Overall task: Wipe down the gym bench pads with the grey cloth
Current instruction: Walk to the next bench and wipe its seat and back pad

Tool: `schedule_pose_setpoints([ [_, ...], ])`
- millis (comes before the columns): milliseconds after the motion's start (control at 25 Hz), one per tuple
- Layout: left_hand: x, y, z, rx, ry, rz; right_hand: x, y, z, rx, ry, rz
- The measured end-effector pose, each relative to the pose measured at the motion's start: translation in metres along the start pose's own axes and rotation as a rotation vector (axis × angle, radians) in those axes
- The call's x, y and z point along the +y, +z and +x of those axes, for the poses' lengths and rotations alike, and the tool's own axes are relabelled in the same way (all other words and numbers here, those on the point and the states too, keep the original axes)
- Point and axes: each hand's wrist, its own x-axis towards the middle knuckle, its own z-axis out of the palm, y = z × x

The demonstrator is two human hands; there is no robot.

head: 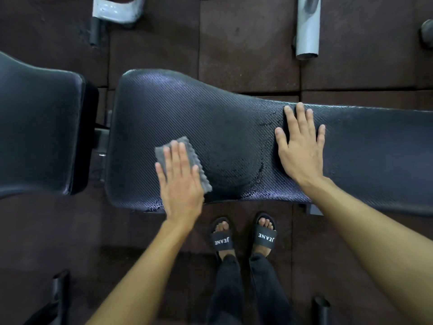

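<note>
Feet: we see two black slides [266, 238] with white lettering on the straps, toes pointing at the near edge of the long pad
Left hand: the left hand [180, 184] lies flat on the grey cloth, its fingers [181, 156] straight and close together, pressing down rather than gripping
Grey cloth: the grey cloth [161, 152] sits on the wide left end of the long pad, near its front edge; we see its far corner and its ridged right edge showing past the hand
Right hand: the right hand [302, 151] rests palm down on the narrow part of the long pad, well apart from the cloth, fingers spread wide and holding nothing
Long pad: the long pad [210, 118] is dark and textured, and we see wet streaks [234, 174] shining between the two hands
Short pad: a smoother short pad [39, 127] lies just beside the long pad's left end, with a gap between them
Floor: dark rubber floor tiles [248, 43] run under everything
Far side: beyond the pads we see a grey metal tube [307, 31] and a white frame piece [114, 10]
</note>
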Motion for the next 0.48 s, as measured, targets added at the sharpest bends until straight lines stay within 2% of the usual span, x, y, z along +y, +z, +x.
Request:
schedule_pose_setpoints([
  [120,-0.003,-0.005,0.057,0.035,-0.075,-0.058,-0.002,0.003,0.0,0.006,0.016,-0.015],
  [240,0.035,-0.004,0.085,0.043,-0.064,-0.132,-0.003,0.007,0.001,0.015,0.019,-0.019],
  [480,0.1,0.002,0.015,0.039,0.247,-0.189,-0.003,0.01,0.002,0.034,0.022,-0.041],
])
